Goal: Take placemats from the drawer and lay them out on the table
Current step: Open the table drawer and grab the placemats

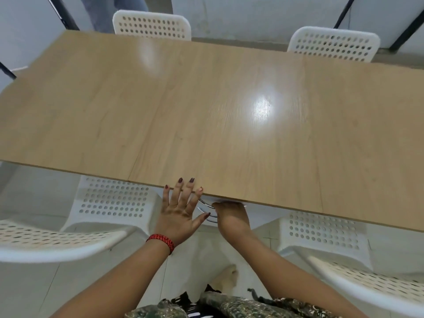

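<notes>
A light wooden table (206,106) fills the middle of the view, its top bare. My left hand (181,207) is spread flat, fingertips resting on the table's near edge, a red bracelet on the wrist. My right hand (231,216) reaches under the near edge, fingers curled and mostly hidden below the tabletop. A curved metal drawer handle (205,208) shows between the two hands, just under the edge. The drawer itself is hidden beneath the table, and no placemats are visible.
White perforated plastic chairs stand around the table: one at near left (68,226), one at near right (344,249), and two at the far side (151,25) (332,44). The floor below is pale tile. Black metal frames rise along the back wall.
</notes>
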